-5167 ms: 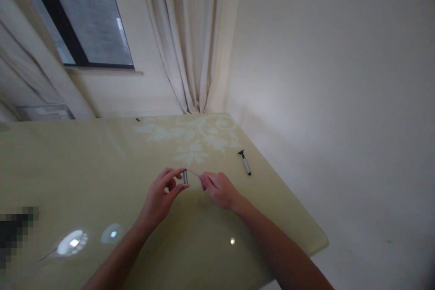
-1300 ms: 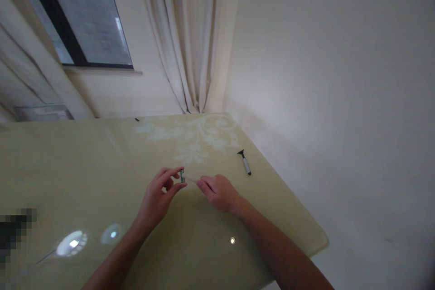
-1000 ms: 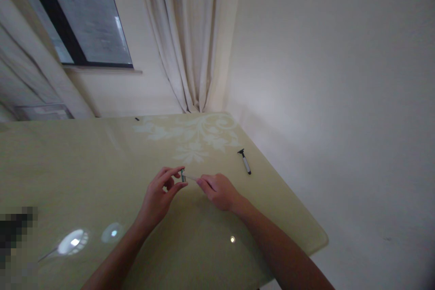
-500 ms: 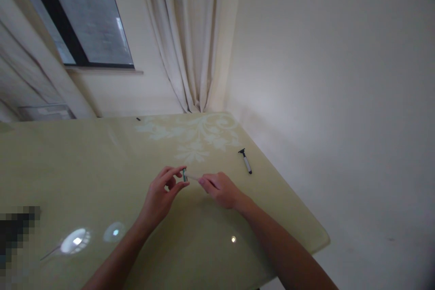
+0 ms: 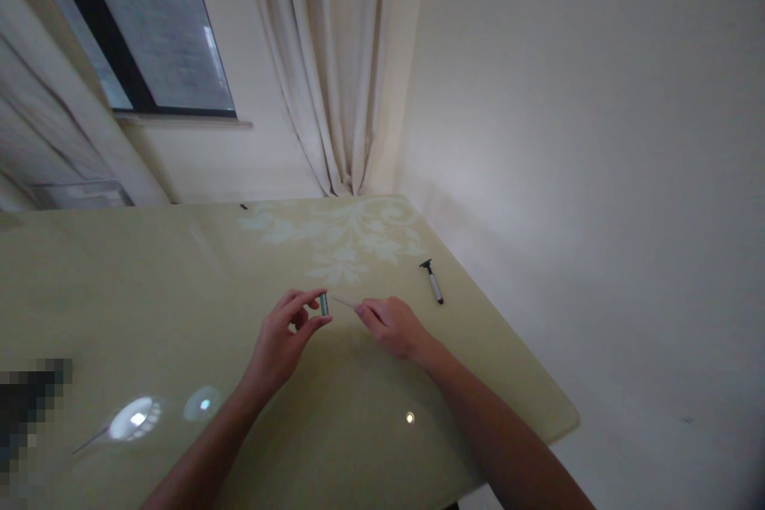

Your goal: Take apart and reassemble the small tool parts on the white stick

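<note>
Between the thumb and fingertips of my left hand (image 5: 287, 335) is a small razor cartridge (image 5: 323, 304), dark with a green-blue strip, held upright by its ends. My right hand (image 5: 391, 325) is closed on a thin white stick (image 5: 343, 301), perhaps a cotton swab, whose tip points left at the cartridge with a small gap between them. A razor (image 5: 434, 284) with a grey and black handle lies on the table beyond my right hand, near the table's right edge.
The pale green glossy table (image 5: 149, 279) reaches the wall under the window. A small black piece (image 5: 244, 207) lies near its far edge. At the left edge is a dark pixelated shape (image 5: 29, 406). Curtains (image 5: 335, 80) hang behind the table.
The white stick's tip has come away from the cartridge, as my right hand moved slightly right and up. My left hand still holds the cartridge in nearly the same place.
</note>
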Demonstrator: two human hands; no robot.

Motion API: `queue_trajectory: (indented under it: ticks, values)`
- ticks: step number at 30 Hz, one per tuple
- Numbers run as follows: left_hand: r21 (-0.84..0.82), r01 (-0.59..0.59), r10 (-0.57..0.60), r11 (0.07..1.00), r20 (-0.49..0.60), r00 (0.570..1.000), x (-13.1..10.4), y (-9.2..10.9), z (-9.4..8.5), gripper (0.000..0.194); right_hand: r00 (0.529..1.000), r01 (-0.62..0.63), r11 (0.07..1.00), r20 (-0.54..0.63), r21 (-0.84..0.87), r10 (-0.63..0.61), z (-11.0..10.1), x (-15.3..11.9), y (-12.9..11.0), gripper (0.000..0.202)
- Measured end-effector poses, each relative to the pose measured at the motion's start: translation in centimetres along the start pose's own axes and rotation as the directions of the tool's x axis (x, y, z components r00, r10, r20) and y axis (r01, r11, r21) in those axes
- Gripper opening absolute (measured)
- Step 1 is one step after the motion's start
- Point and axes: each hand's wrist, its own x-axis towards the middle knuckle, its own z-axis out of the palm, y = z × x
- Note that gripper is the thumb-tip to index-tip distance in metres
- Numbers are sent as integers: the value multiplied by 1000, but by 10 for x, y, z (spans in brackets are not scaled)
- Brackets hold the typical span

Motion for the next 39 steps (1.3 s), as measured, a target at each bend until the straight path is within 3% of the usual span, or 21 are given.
queue_trajectory:
  ticks: [5, 10, 15, 20, 24, 29, 33, 39]
  values:
    - [-2, 5, -5, 1000, 1, 1000, 0, -1, 0, 34, 995, 85, 995, 51, 45, -87, 2, 0, 0, 45]
    - [7, 2, -2, 1000, 2, 1000, 0, -1, 0, 35, 1000, 18, 1000, 9, -24, -17, 2, 0, 1, 44]
    - [7, -9, 9, 1000, 4, 1000, 0, -3, -1, 34, 992, 108, 994, 66, -14, -106, 5, -1, -1, 44]
    - [4, 12, -12, 1000, -4, 1000, 1, -6, 0, 34, 1000, -1, 998, 21, -55, 2, 4, 1, 2, 44]
    - [-15, 5, -5, 1000, 7, 1000, 2, -6, -1, 35, 997, 55, 998, 48, 6, -55, 5, 2, 2, 46]
    - [-18, 4, -4, 1000, -6, 1000, 1, -5, -1, 35, 1000, 8, 1000, -15, 0, -8, 6, 2, 4, 44]
    - [-22, -3, 3, 1000, -4, 1000, 2, -4, -1, 35, 997, 68, 997, 29, 37, -70, 7, 1, 3, 48]
    - [-37, 15, -15, 999, -6, 1000, 2, -4, 0, 35, 1000, 5, 1000, 0, 11, -5, 7, 1, 2, 45]
